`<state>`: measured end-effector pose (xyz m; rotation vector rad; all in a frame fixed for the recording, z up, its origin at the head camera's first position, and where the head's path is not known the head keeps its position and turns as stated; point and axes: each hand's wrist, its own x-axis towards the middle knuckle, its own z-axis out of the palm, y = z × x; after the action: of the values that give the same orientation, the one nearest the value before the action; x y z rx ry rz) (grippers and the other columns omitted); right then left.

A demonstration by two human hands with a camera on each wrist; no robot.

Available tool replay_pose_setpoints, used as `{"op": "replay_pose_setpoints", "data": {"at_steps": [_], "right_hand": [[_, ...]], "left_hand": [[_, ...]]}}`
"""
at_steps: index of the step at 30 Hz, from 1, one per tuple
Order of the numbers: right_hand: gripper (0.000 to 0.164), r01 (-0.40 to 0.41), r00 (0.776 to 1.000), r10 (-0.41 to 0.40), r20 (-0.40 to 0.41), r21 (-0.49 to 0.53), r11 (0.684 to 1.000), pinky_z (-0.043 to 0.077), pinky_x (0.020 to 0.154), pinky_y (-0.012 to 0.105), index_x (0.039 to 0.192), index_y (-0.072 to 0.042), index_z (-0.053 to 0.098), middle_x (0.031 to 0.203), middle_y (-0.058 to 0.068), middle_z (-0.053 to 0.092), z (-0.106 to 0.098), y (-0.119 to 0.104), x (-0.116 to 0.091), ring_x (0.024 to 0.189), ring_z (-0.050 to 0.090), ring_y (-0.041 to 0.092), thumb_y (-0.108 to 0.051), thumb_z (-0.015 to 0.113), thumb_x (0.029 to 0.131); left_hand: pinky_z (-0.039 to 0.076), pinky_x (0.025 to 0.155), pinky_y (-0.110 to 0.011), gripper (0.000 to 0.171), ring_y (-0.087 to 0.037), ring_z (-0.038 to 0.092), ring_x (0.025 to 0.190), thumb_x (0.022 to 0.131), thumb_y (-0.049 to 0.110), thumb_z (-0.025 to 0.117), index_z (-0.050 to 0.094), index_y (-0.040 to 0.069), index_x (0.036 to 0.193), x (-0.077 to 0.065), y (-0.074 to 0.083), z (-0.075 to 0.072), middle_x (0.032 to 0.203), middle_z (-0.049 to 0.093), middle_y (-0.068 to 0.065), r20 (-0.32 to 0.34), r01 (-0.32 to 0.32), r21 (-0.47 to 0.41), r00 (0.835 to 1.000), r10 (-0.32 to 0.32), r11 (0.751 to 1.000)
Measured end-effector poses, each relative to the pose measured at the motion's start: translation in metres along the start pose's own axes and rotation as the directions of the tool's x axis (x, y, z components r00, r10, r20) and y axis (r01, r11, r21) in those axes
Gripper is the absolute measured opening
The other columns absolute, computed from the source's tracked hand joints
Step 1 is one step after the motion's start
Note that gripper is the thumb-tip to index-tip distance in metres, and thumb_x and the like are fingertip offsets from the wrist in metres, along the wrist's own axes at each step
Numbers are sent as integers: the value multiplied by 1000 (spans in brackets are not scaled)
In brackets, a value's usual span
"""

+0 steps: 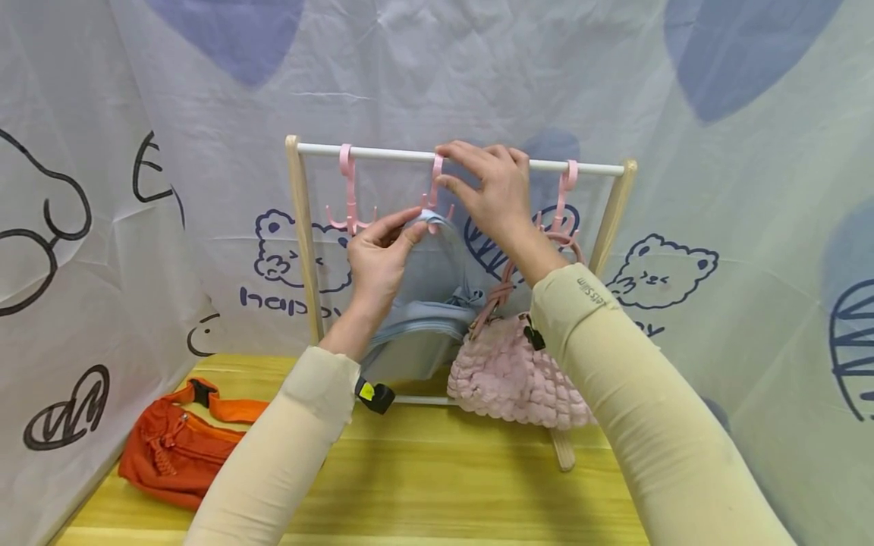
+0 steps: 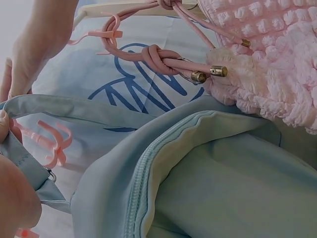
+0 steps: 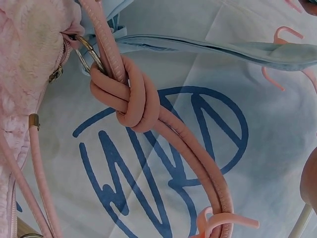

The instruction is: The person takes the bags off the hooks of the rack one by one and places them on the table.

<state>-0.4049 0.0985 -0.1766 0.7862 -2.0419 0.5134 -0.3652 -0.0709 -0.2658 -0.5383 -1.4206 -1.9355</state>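
My left hand pinches the strap of a light blue bag between thumb and fingers, right at the prongs of the middle pink hook. The bag hangs below with its zipped opening facing the left wrist camera. Up at the rod, my right hand holds the top of that same hook with thumb and forefinger. In the right wrist view the strap stretches across in front of the hook's prongs. A puffy pink bag hangs beside it by a knotted handle from the right-hand hook.
The rack has a white rod between wooden legs. Another pink hook hangs bare at the left. An orange-red waist pack lies on the yellow wood-grain table. Printed cloth encloses the back and sides.
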Motion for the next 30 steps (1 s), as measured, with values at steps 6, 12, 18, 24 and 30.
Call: {"op": "replay_pose_setpoints", "data": {"at_steps": [6, 12, 18, 24, 30], "right_hand": [[45, -6, 1000, 6, 4, 0, 1000, 28, 116, 44, 137, -23, 70, 142, -4, 66, 0, 0, 0, 118, 60, 26, -41, 72, 96], [44, -17, 1000, 17, 8, -2, 1000, 28, 116, 44, 137, -23, 70, 142, -4, 65, 0, -1, 0, 118, 59, 26, -41, 72, 97], [45, -20, 1000, 20, 8, -11, 1000, 29, 116, 43, 137, -24, 70, 142, -5, 65, 0, -1, 1, 119, 59, 24, -42, 72, 96], [45, -39, 999, 39, 16, -13, 999, 28, 116, 41, 137, -25, 70, 142, -6, 65, 0, -1, 2, 118, 59, 23, -42, 73, 96], [44, -42, 999, 42, 8, -4, 999, 28, 116, 40, 137, -25, 70, 141, -6, 66, 1, -1, 2, 117, 60, 22, -42, 74, 96]], "left_hand": [[59, 78, -20, 27, -6, 71, 82, 87, -3, 81, 75, -10, 113, -2, 1, -3, 93, 78, 7, -24, -19, -14, 1000, 19, 1000], [59, 78, -20, 28, -6, 71, 85, 87, -4, 81, 75, -10, 113, -5, 4, -7, 95, 79, 6, -35, -20, -10, 999, 19, 1000], [59, 78, -20, 27, -7, 71, 85, 87, -4, 81, 75, -10, 113, -7, 10, -13, 95, 79, 6, -58, -17, -23, 998, 15, 1000], [59, 78, -20, 27, -7, 71, 83, 88, -5, 80, 74, -12, 113, -9, 12, -19, 92, 78, 8, -78, -23, -38, 997, 20, 999], [60, 79, -22, 25, -7, 72, 80, 88, -5, 79, 75, -11, 113, -13, 12, -27, 90, 78, 7, -91, -31, -39, 995, 27, 999]]}}
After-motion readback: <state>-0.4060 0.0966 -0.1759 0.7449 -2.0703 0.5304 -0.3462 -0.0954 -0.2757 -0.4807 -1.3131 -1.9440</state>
